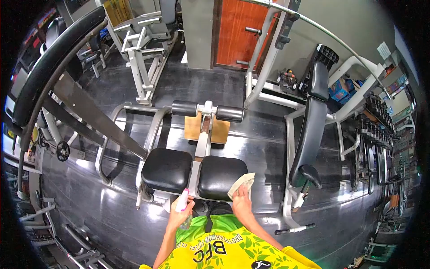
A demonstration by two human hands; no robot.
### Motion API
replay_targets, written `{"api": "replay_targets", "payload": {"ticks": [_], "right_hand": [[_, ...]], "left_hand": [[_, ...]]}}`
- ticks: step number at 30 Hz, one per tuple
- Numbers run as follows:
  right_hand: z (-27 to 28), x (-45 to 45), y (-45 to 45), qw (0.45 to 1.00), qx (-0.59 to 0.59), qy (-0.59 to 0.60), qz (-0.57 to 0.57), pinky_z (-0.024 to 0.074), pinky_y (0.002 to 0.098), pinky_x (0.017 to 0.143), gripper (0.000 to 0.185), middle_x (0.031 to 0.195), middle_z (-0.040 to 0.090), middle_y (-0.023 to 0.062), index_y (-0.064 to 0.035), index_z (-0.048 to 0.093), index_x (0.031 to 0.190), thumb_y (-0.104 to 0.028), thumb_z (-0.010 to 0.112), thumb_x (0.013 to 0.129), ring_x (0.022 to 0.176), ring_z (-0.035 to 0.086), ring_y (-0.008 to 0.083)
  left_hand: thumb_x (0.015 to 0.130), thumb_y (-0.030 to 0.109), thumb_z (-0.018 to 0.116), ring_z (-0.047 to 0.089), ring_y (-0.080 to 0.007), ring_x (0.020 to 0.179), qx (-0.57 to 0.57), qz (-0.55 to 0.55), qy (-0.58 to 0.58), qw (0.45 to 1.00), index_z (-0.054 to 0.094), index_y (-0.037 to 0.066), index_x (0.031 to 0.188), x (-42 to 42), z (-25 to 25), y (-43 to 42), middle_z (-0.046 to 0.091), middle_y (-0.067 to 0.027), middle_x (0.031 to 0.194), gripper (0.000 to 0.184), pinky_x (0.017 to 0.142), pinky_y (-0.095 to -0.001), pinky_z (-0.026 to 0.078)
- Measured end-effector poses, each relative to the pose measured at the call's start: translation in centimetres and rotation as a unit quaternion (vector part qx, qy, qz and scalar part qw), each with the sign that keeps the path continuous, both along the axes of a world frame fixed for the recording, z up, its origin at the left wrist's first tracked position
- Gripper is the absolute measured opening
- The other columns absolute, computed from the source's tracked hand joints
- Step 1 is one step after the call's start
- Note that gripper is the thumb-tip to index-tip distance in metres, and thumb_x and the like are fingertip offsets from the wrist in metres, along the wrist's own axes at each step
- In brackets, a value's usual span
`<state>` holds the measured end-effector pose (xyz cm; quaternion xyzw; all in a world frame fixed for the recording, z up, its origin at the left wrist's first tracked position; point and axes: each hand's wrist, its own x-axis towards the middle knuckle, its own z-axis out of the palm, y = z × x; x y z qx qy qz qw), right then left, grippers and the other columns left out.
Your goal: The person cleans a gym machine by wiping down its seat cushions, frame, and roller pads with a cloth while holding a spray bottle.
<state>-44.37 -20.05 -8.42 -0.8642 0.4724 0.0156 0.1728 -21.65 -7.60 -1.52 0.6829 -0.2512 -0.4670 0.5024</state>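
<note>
My left hand (pixel 180 216) is closed around a spray bottle (pixel 182 200) with a white and pink head; its clear lower part shows below my fingers. Under my right hand (pixel 242 204) is a pale cloth (pixel 242 183), pressed at the right edge of the right black seat pad (pixel 220 175). My right fingers lie along the cloth and partly hide it. Beside that pad, across a white metal bar, sits the left black seat pad (pixel 166 169). Two black foam rollers (pixel 185 108) stand at the far end of the bar.
A bench with a black backrest (pixel 309 139) stands to the right, under a barbell (pixel 322 31) on a rack. A large padded arm (pixel 58 58) rises at the left. Behind are a leg machine (pixel 141 58) and an orange door (pixel 239 36). Dumbbells (pixel 376 127) line the right.
</note>
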Motion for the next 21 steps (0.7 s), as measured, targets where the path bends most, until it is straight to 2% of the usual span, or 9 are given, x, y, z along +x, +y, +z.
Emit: {"api": "replay_targets", "payload": {"ticks": [1,2,4,10,12,15,18,20,21], "right_hand": [[0.0,0.8,0.4,0.999,-0.007,-0.010,0.036,0.0436,0.0472,0.094,0.034,0.135,0.038,0.0285,0.0061,0.053,0.113,-0.017,0.042,0.090,0.125,0.036,0.0443],[-0.2,2.2,0.7,0.995,0.050,-0.089,0.010,0.0380,0.0453,0.100,0.034,0.132,0.042,0.0282,0.0074,0.054,0.110,-0.017,0.043,0.090,0.125,0.038,0.0421],[-2.6,5.4,1.7,0.985,-0.025,-0.159,0.067,0.0366,0.0477,0.102,0.026,0.129,0.045,0.0265,0.0050,0.061,0.098,-0.009,0.054,0.077,0.125,0.039,0.0390],[-0.9,10.5,-1.2,0.960,-0.050,-0.146,0.233,0.0319,0.0467,0.105,0.034,0.125,0.049,0.0245,0.0038,0.059,0.103,-0.013,0.053,0.074,0.122,0.043,0.0373],[-1.2,11.5,-2.3,0.956,-0.065,-0.124,0.257,0.0323,0.0457,0.103,0.033,0.123,0.050,0.0218,0.0022,0.060,0.104,-0.016,0.051,0.078,0.121,0.043,0.0346],[-1.7,13.1,-3.6,0.958,-0.109,0.031,0.264,0.0298,0.0429,0.100,0.032,0.125,0.049,0.0161,-0.0051,0.062,0.110,-0.022,0.044,0.089,0.123,0.040,0.0295],[-3.6,15.2,-6.5,0.946,-0.112,0.136,0.272,0.0328,0.0439,0.097,0.032,0.124,0.050,0.0157,-0.0058,0.061,0.111,-0.022,0.043,0.090,0.120,0.043,0.0302],[-5.0,16.1,-8.9,0.938,-0.106,0.152,0.293,0.0351,0.0452,0.094,0.032,0.120,0.053,0.0151,-0.0054,0.061,0.110,-0.022,0.042,0.091,0.116,0.046,0.0312],[-6.0,16.9,-10.1,0.953,-0.054,0.137,0.265,0.0362,0.0450,0.093,0.032,0.116,0.055,0.0147,-0.0050,0.062,0.108,-0.023,0.041,0.092,0.112,0.048,0.0317]], "left_hand": [[0.083,0.005,0.065,0.055,-0.0082,0.052,-0.005,-0.002,-0.002,1.000,0.058,-0.002,0.100,0.0,0.1,-0.1,0.058,-0.0045,0.075,0.019,0.048,-0.0234,0.046],[0.083,0.005,0.065,0.055,-0.0081,0.052,-0.009,-0.003,-0.005,1.000,0.058,-0.002,0.100,0.0,0.2,-0.1,0.058,-0.0043,0.075,0.019,0.048,-0.0233,0.046],[0.084,0.006,0.064,0.055,-0.0079,0.052,-0.012,0.000,-0.006,1.000,0.058,-0.002,0.101,0.0,0.3,0.0,0.058,-0.0041,0.074,0.020,0.048,-0.0233,0.046],[0.084,0.006,0.064,0.054,-0.0074,0.053,0.009,0.037,-0.005,0.999,0.058,-0.001,0.103,0.3,0.3,1.6,0.058,-0.0037,0.076,0.021,0.049,-0.0232,0.046],[0.084,0.005,0.064,0.054,-0.0075,0.053,0.022,0.061,0.002,0.998,0.058,-0.001,0.103,0.2,0.1,2.1,0.058,-0.0039,0.077,0.022,0.049,-0.0232,0.046],[0.083,0.005,0.065,0.055,-0.0079,0.054,0.029,0.061,-0.008,0.998,0.058,-0.001,0.103,0.0,0.6,2.2,0.059,-0.0043,0.077,0.022,0.049,-0.0237,0.046],[0.083,0.005,0.065,0.056,-0.0083,0.054,0.012,0.080,-0.001,0.997,0.059,-0.001,0.102,-0.1,1.2,2.2,0.060,-0.0047,0.078,0.021,0.050,-0.0241,0.046],[0.082,0.004,0.065,0.056,-0.0084,0.055,0.014,0.093,0.007,0.996,0.059,-0.001,0.102,-0.4,1.3,2.1,0.060,-0.0050,0.078,0.021,0.051,-0.0243,0.046],[0.082,0.004,0.065,0.056,-0.0083,0.055,0.015,0.090,0.003,0.996,0.059,-0.001,0.102,-0.4,1.2,2.2,0.060,-0.0049,0.079,0.021,0.051,-0.0242,0.046]]}}
